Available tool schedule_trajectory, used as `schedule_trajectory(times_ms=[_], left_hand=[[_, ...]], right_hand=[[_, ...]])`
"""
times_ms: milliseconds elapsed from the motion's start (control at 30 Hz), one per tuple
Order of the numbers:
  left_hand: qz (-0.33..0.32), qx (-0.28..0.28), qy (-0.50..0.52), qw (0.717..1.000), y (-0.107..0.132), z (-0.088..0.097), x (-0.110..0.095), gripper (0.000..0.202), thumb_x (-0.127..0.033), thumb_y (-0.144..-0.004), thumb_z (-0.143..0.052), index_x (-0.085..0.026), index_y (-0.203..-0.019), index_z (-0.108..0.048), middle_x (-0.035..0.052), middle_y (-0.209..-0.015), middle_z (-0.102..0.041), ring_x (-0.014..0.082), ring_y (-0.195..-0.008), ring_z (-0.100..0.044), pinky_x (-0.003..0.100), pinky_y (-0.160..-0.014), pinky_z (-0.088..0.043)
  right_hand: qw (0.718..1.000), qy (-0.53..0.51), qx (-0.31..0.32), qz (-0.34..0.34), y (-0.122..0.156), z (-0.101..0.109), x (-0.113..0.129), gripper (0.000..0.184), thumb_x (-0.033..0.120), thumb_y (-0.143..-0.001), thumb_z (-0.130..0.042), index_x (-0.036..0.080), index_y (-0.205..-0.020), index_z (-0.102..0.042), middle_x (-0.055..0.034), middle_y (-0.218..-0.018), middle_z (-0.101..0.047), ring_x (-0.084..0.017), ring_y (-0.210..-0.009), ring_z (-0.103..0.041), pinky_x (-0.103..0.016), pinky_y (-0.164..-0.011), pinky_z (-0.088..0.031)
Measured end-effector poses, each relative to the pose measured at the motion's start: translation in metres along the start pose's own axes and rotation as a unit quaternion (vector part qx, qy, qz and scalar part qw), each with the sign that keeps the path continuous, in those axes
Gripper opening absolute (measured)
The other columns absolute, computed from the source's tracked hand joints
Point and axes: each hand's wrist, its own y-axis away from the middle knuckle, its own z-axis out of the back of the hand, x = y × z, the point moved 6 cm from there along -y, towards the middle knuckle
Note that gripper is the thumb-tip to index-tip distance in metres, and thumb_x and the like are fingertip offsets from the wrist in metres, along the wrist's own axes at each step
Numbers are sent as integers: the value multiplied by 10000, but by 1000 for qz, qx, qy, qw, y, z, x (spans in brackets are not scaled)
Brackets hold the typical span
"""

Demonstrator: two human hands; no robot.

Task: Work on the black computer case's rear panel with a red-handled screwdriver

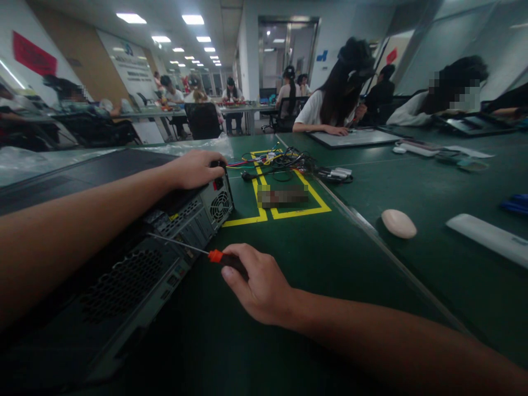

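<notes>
A black computer case (pixel 124 297) lies on its side at the left, its metal rear panel with vents and ports turned towards the right. My left hand (pixel 198 168) grips the far rear corner of the case, fingers over its edge. In my right hand (pixel 262 283) is a screwdriver (pixel 215 256) with an orange and black handle, the fingers closed round it. Its thin shaft reaches left to the rear panel near the slot covers. Whether the tip touches a screw I cannot tell.
Tangled cables (pixel 289 160) and a blurred-out object (pixel 284 196) lie by yellow tape (pixel 303 211) on the green table (pixel 330 264). Right of them are a pale rounded mouse (pixel 399 224) and a long white bar (pixel 489 236). Co-workers (pixel 330 104) sit across the table.
</notes>
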Motion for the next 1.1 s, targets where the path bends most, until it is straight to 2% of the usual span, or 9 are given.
schedule_trajectory(times_ms=[167,333,533,733,900,1100], left_hand=[[0,-5,2,1000,-1,0,2,590,-515,-827,-446,-276,-1303,-702,88,-1239,-744,329,-1140,-663,450,-1030,-487],[4,-1,-8,1000,0,0,1,608,-517,-839,-420,-248,-1305,-703,97,-1269,-731,313,-1158,-662,414,-1036,-484],[7,8,-11,1000,0,0,-1,627,-499,-845,-401,-212,-1321,-691,114,-1262,-731,303,-1154,-669,398,-1032,-490],[5,-5,-4,1000,0,0,1,590,-498,-846,-419,-254,-1304,-701,92,-1248,-742,311,-1144,-671,422,-1027,-496],[1,4,1,1000,0,-1,0,639,-500,-840,-419,-190,-1329,-688,147,-1274,-724,342,-1163,-662,445,-1040,-487],[2,-2,0,1000,0,-1,1,591,-504,-840,-422,-250,-1299,-696,98,-1268,-730,322,-1162,-655,440,-1045,-482]], right_hand=[[1000,-1,-12,13,0,0,-1,241,327,-1036,-511,202,-1219,-606,-60,-1027,-698,-199,-848,-653,-348,-758,-517],[1000,-3,-16,22,0,-1,-1,256,327,-1046,-503,211,-1258,-586,-70,-1084,-706,-210,-898,-679,-365,-800,-538],[1000,-15,-22,11,1,-3,-4,367,367,-985,-615,233,-1313,-521,-79,-1167,-718,-243,-1014,-710,-398,-871,-568],[1000,-12,-15,3,0,-5,-7,240,293,-1003,-569,233,-1234,-540,-62,-1083,-723,-224,-926,-714,-372,-803,-562],[1000,-19,-13,5,0,-5,-7,217,295,-1009,-569,232,-1217,-552,-51,-1058,-713,-211,-890,-702,-355,-773,-558],[1000,-19,-10,2,-1,-5,-7,225,288,-1005,-578,235,-1222,-552,-60,-1101,-716,-217,-932,-705,-366,-810,-565]])
